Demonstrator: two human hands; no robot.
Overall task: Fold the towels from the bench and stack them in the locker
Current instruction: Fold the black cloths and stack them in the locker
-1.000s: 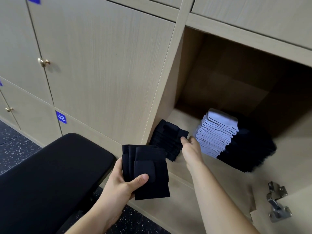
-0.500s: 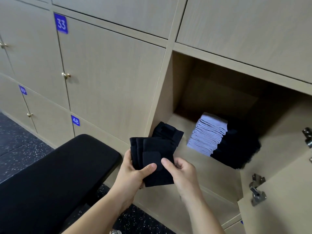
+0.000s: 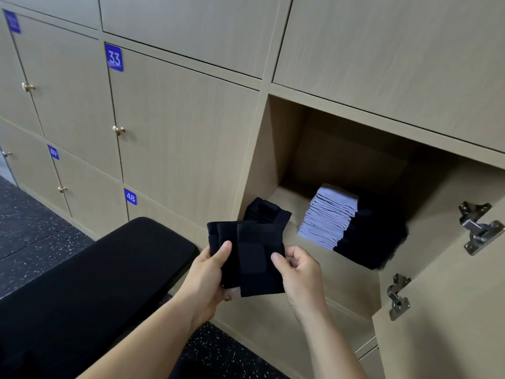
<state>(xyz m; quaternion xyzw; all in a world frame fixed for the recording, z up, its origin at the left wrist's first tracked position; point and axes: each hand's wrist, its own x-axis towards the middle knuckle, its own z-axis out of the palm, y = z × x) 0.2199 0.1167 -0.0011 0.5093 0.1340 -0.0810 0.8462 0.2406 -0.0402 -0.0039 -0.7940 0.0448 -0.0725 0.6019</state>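
Facing open locker [image 3: 341, 149] beside bench [image 3: 109, 269]. Gripping fanned black towels [image 3: 254, 258] in left hand [image 3: 210, 274], thumb clamped on top; pinching their edge with right hand [image 3: 300, 272].

**Obscured items**

Bench [image 3: 95, 283]: cut off left and below. Locker door [image 3: 451, 324]: cut off right and below. Top-left number plate [image 3: 12, 21]: blurred, unreadable. Left hand [image 3: 207, 280]: fingers hidden behind held towels [image 3: 257, 258]. Dark stack [image 3: 374, 236]: layers lost in shadow.

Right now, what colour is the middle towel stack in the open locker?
The middle towel stack is light grey, seen best in the head view.
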